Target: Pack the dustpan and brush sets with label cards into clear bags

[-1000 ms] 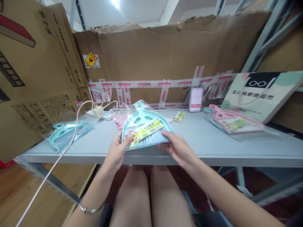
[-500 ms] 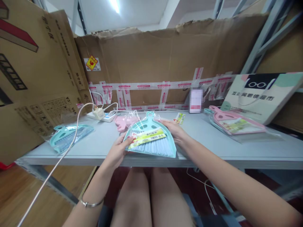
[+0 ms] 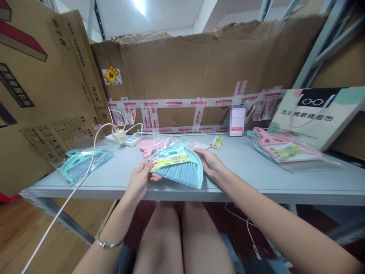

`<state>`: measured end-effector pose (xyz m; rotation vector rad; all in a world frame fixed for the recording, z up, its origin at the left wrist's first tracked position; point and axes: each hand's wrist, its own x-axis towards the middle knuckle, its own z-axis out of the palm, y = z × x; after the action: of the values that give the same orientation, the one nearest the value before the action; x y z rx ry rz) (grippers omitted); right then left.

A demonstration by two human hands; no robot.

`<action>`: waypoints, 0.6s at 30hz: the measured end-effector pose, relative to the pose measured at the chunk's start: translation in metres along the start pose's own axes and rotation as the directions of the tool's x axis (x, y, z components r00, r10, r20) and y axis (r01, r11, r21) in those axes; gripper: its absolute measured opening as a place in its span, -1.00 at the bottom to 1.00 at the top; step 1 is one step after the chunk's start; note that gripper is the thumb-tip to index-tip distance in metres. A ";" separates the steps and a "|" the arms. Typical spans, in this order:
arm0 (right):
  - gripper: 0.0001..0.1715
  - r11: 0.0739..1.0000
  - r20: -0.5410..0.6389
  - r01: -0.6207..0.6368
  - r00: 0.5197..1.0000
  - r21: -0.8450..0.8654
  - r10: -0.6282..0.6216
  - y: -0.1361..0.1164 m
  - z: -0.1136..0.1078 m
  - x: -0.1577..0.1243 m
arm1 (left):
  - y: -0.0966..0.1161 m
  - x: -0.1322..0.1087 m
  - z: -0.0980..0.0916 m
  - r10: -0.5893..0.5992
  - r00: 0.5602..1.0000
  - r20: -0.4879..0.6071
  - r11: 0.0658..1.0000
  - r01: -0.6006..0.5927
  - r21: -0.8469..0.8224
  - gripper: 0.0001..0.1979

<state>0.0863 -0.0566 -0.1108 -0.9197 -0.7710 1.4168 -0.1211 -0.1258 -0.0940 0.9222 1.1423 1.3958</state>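
Note:
A mint-green dustpan (image 3: 197, 164) with a blue-bristled brush (image 3: 182, 173) nested in it is held up at the table's front edge. A yellow-green paper label (image 3: 171, 161) lies across the pair. My left hand (image 3: 141, 177) pinches the set and label at the left corner, thumb on top. My right hand (image 3: 209, 161) grips the dustpan's right edge, its fingers partly hidden behind it. Behind the set, a pink dustpan set (image 3: 152, 145) in clear plastic lies on the grey table (image 3: 242, 171).
A bagged green set (image 3: 85, 165) lies at left, under a white cable (image 3: 92, 152). Pink and green sets (image 3: 288, 148) lie at right by a white box (image 3: 308, 114). A power strip (image 3: 125, 139), a loose label (image 3: 217, 142) and a phone (image 3: 237, 121) stand or lie at the back.
The dustpan and brush have turned and tilted, and the right corner has shifted left. My right hand has come slightly inward; the bristles look bluer and the label sits further left.

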 end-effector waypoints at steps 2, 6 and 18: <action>-0.92 0.998 0.052 -0.066 0.996 -0.014 0.067 -0.003 -0.002 -0.008 | -0.001 0.000 0.001 0.045 0.999 -0.029 0.999 -0.045 0.003 -0.71; -0.86 0.991 0.156 -0.132 0.979 -0.028 0.135 -0.013 -0.007 -0.023 | -0.003 0.000 0.002 0.121 0.992 -0.034 0.993 -0.120 0.013 -0.60; -0.90 0.993 -0.012 -0.117 0.993 -0.036 0.116 -0.010 -0.006 -0.026 | -0.002 0.004 -0.005 0.010 0.986 0.169 1.000 -0.010 -0.003 -0.77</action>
<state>0.0956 -0.0825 -0.1031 -1.0132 -0.7478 1.5025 -0.1261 -0.1224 -0.0970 1.0253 1.0092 1.3004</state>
